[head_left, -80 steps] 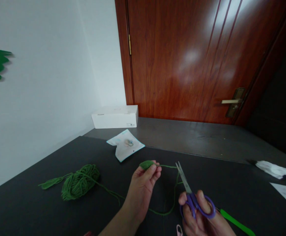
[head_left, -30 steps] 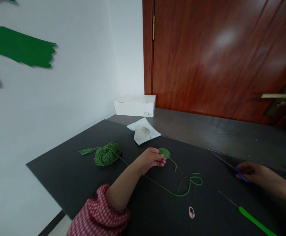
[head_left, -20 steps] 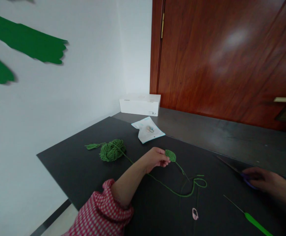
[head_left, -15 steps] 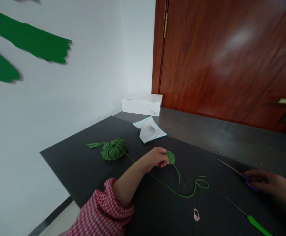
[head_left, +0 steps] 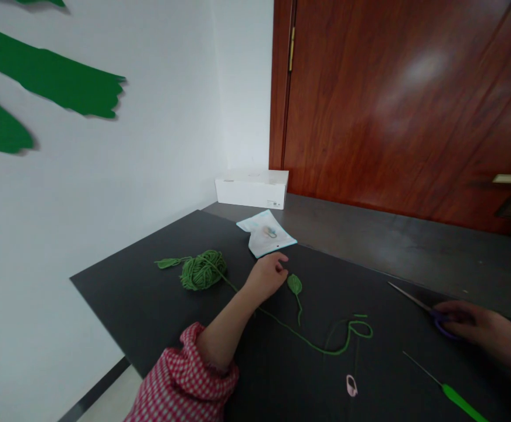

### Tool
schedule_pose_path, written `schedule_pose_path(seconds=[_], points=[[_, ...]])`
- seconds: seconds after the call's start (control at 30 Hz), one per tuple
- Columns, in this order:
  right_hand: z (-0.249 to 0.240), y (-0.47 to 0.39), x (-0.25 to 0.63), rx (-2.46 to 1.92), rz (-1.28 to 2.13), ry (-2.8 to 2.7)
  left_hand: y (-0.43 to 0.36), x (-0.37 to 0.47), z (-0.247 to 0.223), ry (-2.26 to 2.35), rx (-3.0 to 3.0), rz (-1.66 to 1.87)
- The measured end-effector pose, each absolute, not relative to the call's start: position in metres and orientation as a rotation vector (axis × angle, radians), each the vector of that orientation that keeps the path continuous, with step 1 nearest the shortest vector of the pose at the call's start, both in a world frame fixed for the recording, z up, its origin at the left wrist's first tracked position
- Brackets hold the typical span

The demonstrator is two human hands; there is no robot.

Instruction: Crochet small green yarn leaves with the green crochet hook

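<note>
My left hand (head_left: 268, 274) is over the black table mat, thumb and index finger parted, with nothing between them. Just right of its fingertips lies a green crocheted leaf (head_left: 295, 284) with a short yarn tail. At the right, my right hand (head_left: 473, 323) has its fingers on the purple handles of a pair of scissors (head_left: 409, 296), whose blades point to the far left. Nearer to me is a crochet hook (head_left: 455, 400) with a bright green handle. A strand of green yarn (head_left: 299, 336) runs under my left forearm and ends in a loop.
A green yarn ball (head_left: 203, 271) sits on the left, with another green leaf piece (head_left: 167, 263) beside it. Behind are a white plastic pouch (head_left: 262, 237) and a white box (head_left: 251, 192). A pink stitch marker (head_left: 351, 385) lies near the front; a yarn scrap (head_left: 360, 316) lies farther back.
My left hand has let go of the crocheted leaf and drawn back slightly left and up. The leaf now lies on the mat. My right hand stays on the scissors.
</note>
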State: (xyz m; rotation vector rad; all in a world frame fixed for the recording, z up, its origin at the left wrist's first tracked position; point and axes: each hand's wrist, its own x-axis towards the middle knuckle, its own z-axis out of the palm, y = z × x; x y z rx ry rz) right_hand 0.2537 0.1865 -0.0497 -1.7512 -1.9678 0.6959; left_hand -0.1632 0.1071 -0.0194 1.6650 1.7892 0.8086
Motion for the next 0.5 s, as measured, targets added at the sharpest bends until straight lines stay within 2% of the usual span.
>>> schedule_pose_path(seconds=[0.1,0.27,0.43,0.5], points=[[-0.053,0.188,0.257,-1.717,0.866,-1.928,0.107,-0.161,-0.019,1.772,1.802,0.756],[-0.058,0.189,0.261,-1.704,0.907,-1.895,0.106,-0.157,-0.025,1.742,1.966,0.649],[-0.063,0.193,0.263,-1.709,0.814,-1.901,0.110,-0.160,-0.032,1.745,1.992,0.597],[-0.066,0.195,0.263,-1.728,0.645,-1.886,0.111,-0.159,-0.033,1.754,1.983,0.588]])
